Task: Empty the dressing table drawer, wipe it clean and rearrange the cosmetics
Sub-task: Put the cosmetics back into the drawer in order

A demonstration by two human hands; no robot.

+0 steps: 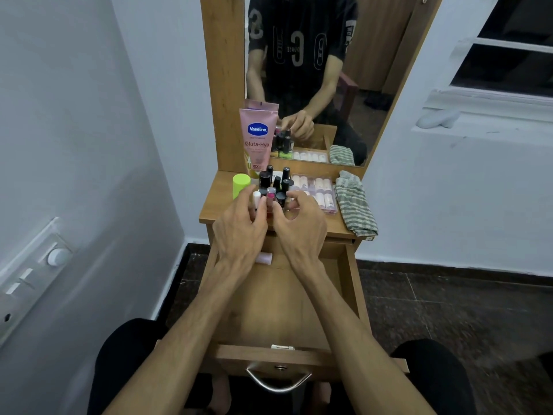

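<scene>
Here left hand [239, 226] pinches pink-capped lipstick [271, 195], right hand [299, 223] grip empty, by "Vaseline Gluta-Hya" tube [258, 139].

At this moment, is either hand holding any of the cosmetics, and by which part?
The left hand pinches the small pink-capped tube low on its body. Whether the right hand grips anything cannot be told.

Dim, even indoor light; soft focus; wide-angle bending at edges.

Both forearms reach forward, left hand [239, 226] and right hand [299, 226] side by side, fingers curled.
</scene>
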